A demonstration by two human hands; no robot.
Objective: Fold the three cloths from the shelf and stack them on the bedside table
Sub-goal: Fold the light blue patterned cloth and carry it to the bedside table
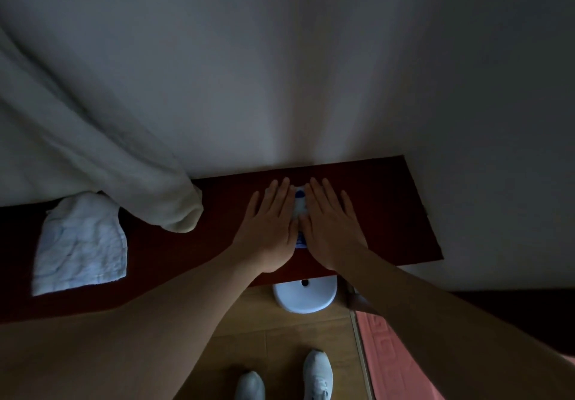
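Mostly hidden, white cloth with blue print (pixel 299 209), left hand (pixel 270 228) and right hand (pixel 331 228) pressed flat on it, fingers spread

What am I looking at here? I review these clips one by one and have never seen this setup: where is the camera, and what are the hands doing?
There is no machine. A person wears a wide-angle camera on the head, looking down, so you see their own arms. The left hand and right hand lie flat, side by side, pressing a small white-and-blue cloth onto a dark red surface; nothing is gripped. Further left lies a crumpled white cloth, and a thick white towel hangs down beside it. Below are a white stool, wooden floor, a pink mat and the person's shoes.
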